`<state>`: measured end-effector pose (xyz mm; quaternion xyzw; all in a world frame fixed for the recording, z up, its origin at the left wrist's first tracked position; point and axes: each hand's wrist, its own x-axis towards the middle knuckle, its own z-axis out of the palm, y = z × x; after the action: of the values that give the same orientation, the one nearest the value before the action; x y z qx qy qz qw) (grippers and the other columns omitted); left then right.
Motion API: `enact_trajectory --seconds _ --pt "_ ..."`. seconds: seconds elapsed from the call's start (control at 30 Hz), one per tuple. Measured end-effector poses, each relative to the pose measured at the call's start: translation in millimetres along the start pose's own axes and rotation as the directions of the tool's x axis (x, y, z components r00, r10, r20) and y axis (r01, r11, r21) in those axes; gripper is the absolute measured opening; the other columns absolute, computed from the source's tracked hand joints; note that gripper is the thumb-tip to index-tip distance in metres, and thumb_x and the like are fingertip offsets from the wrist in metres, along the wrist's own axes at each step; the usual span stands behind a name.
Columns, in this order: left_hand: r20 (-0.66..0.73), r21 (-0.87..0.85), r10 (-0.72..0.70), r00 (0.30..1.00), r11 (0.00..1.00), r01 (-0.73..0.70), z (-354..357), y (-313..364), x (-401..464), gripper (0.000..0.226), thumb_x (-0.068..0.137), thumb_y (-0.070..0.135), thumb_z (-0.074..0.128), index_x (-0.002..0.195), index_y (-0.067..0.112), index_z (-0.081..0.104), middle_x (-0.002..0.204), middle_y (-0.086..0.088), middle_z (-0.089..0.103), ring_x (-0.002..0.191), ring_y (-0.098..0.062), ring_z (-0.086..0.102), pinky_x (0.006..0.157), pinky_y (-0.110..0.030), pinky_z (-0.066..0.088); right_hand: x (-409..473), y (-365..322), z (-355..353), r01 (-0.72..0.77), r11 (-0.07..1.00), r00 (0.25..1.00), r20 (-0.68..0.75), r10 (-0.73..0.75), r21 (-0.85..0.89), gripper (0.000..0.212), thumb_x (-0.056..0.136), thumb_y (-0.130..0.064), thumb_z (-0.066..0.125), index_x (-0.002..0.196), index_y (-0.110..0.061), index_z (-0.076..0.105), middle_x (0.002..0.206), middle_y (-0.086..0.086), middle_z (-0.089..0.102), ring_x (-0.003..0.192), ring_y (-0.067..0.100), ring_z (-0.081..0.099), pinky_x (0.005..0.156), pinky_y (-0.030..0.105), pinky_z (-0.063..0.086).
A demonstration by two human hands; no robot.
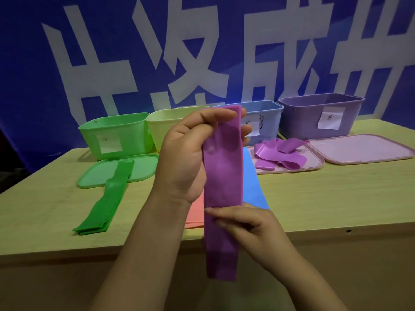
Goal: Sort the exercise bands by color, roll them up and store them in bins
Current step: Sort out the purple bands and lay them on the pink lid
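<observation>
Purple band (223,176) hung vertical: top pinched by left hand (186,151), midsection by right hand (249,227) fingers; probably flattened before rolling.

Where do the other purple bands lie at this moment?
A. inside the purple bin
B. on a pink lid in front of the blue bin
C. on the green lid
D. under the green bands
B: the loose purple bands lie heaped on a pink lid before the blue bin.

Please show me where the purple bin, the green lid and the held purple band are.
purple bin (301,117), head view, front wall.
green lid (96,176), head view, bare left part.
purple band (222,176), head view, middle of the strip.
</observation>
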<state>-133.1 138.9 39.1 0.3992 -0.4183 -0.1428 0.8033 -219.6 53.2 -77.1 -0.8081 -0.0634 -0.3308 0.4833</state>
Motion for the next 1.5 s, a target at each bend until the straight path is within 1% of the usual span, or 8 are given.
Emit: enact_trajectory --seconds 0.47,0.53,0.7,0.83,1.07,1.2,1.27,1.5 --pt "-0.020 -0.051 0.092 0.996 0.994 -0.093 9.2 2.2 8.4 0.039 0.094 -0.008 0.028 0.094 0.003 0.066 0.094 -0.009 0.074 0.081 -0.024 0.072 0.072 -0.030 0.056 3.0 5.2 0.9 0.032 0.999 0.989 -0.143 -0.035 -0.020 0.040 0.080 -0.015 0.068 0.106 -0.046 0.066 0.102 -0.004 0.065 0.094 0.003 0.062 0.081 0.013 0.047" --pt "-0.021 -0.042 0.096 0.995 0.994 -0.097 9.2 6.8 11.2 0.039 0.095 -0.008 0.029 0.095 0.003 0.066 0.094 -0.009 0.073 0.082 -0.024 0.071 0.073 -0.031 0.056 1.1 8.3 0.0 0.004 1.000 0.998 -0.068 -0.005 -0.009 0.039 0.081 -0.016 0.065 0.105 -0.046 0.066 0.096 -0.005 0.071 0.087 0.004 0.066 0.077 0.015 0.050" --pt "-0.014 -0.028 0.101 0.995 0.994 -0.101 13.6 17.4 19.5 0.037 0.094 -0.008 0.029 0.095 0.001 0.064 0.088 -0.009 0.073 0.077 -0.023 0.072 0.072 -0.032 0.058 -5.7 20.7 10.9 -0.043 0.997 0.993 0.111 0.051 -0.071 0.032 0.080 -0.015 0.064 0.097 -0.042 0.065 0.092 -0.032 0.067 0.090 -0.004 0.064 0.079 0.011 0.047" --pt "-0.038 -0.021 0.120 0.992 0.992 -0.121 14.6 24.5 25.7 0.036 0.095 -0.008 0.029 0.096 0.001 0.064 0.087 -0.008 0.073 0.077 -0.022 0.071 0.073 -0.031 0.058 -11.8 27.0 15.6 -0.059 0.996 0.985 0.156 0.068 -0.064 0.027 0.080 -0.021 0.068 0.096 -0.042 0.067 0.099 -0.019 0.068 0.088 0.001 0.065 0.077 0.019 0.052" --pt "-0.036 0.029 0.118 0.992 0.993 -0.117 11.1 30.6 29.7 0.036 0.095 -0.008 0.029 0.098 0.001 0.064 0.092 -0.011 0.072 0.080 -0.025 0.071 0.077 -0.035 0.058 -13.8 19.7 11.7 -0.141 0.990 0.960 0.241 0.141 -0.017 0.030 0.067 -0.056 0.072 0.096 -0.053 0.067 0.098 -0.020 0.066 0.098 0.002 0.060 0.079 0.015 0.049" --pt "-0.042 0.030 0.166 0.985 0.986 -0.165 7.4 40.2 34.5 0.034 0.095 -0.006 0.031 0.101 0.001 0.063 0.092 -0.010 0.072 0.083 -0.024 0.071 0.076 -0.034 0.057 -14.6 17.5 9.3 -0.160 0.987 0.915 0.368 0.162 -0.036 0.032 0.063 -0.054 0.077 0.093 -0.054 0.067 0.097 -0.019 0.067 0.098 0.001 0.059 0.082 0.022 0.052" --pt "-0.025 0.059 0.205 0.979 0.977 -0.203 4.1 46.8 37.0 0.034 0.096 -0.004 0.030 0.103 0.001 0.063 0.093 -0.009 0.072 0.086 -0.024 0.070 0.077 -0.034 0.055 -18.1 19.9 10.5 -0.198 0.980 0.921 0.338 0.196 -0.029 0.033 0.062 -0.053 0.077 0.094 -0.053 0.068 0.096 -0.019 0.067 0.096 0.000 0.060 0.083 0.024 0.053" --pt "0.001 0.060 0.167 0.986 0.984 -0.166 11.3 50.3 31.7 0.034 0.096 -0.006 0.030 0.104 -0.001 0.062 0.091 -0.010 0.073 0.083 -0.025 0.071 0.075 -0.033 0.056 -18.5 22.0 11.0 -0.215 0.976 0.902 0.380 0.206 -0.018 0.035 0.060 -0.057 0.076 0.093 -0.056 0.066 0.094 -0.030 0.068 0.095 -0.007 0.060 0.076 0.008 0.045"
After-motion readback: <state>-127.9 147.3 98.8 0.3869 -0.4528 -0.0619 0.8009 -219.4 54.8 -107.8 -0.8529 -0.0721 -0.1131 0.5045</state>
